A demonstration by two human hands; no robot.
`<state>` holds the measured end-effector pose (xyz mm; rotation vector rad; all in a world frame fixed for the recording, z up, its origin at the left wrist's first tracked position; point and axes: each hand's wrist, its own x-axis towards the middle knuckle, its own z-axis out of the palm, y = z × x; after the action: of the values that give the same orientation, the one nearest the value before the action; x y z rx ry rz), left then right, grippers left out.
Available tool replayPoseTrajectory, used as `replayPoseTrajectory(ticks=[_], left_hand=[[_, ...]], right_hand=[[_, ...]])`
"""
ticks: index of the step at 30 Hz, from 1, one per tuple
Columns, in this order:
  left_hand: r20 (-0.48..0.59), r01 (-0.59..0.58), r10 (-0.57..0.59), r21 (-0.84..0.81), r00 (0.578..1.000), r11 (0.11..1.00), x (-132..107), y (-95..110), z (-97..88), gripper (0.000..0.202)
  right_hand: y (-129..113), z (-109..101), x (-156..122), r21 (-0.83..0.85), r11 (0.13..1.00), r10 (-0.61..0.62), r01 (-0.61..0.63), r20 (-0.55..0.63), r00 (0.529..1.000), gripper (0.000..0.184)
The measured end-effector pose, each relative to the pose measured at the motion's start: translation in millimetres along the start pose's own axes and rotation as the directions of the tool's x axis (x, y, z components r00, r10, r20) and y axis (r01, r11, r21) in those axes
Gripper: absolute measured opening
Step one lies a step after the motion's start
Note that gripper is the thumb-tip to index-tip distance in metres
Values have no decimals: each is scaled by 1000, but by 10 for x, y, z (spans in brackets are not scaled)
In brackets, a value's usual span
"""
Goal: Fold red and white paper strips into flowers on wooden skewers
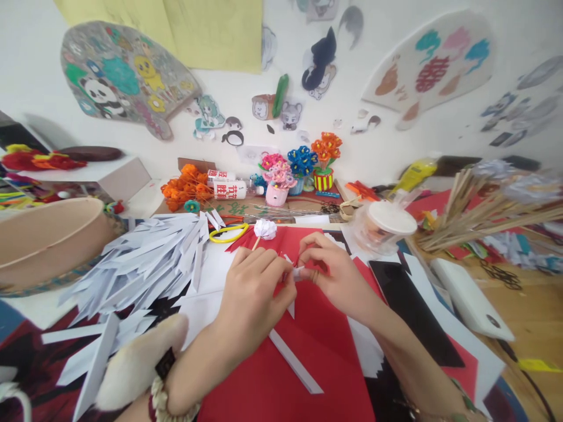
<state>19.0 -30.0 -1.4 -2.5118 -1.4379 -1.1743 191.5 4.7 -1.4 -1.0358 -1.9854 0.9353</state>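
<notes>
- Crumpled white paper ball (265,230) tops a tilted stick (255,243), over the red sheet (325,334)'s far edge.
- White paper piece (298,273) (partly hidden) shows inward from that edge.

The head-worn camera looks forward and down from above, close over the left hand (253,296) and right hand (338,272); wall (285,58) at twelve o'clock, basket (65,246) at nine, sticks (457,217) at three.

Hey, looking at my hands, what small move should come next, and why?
I'd probably press the small white paper firmly with your right hand before reaching for the white strip: that hand is pinching it, your left hand is curled close beside it, and the strip lies on the red sheet.
</notes>
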Motion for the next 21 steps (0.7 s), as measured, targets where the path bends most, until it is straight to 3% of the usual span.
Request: replayPoseTrajectory(ticks=[6,9,16,21], left_hand=[[-23,40,-42,-88,999,995,19,19,-24,14],[-17,63,-66,-136,998,989,39,40,-41,14],[24,136,-134,-217,991,967,64,51,-87,14],[-11,151,-160,-276,987,949,77,60,-157,14]], right_hand=[[51,-25,5,-28,999,33,-36,-101,994,9],[94,-46,20,55,995,91,-86,-105,990,20],[103,-42,48,374,894,252,-247,36,967,33],[74,-11,40,608,712,217,-351,285,934,37]])
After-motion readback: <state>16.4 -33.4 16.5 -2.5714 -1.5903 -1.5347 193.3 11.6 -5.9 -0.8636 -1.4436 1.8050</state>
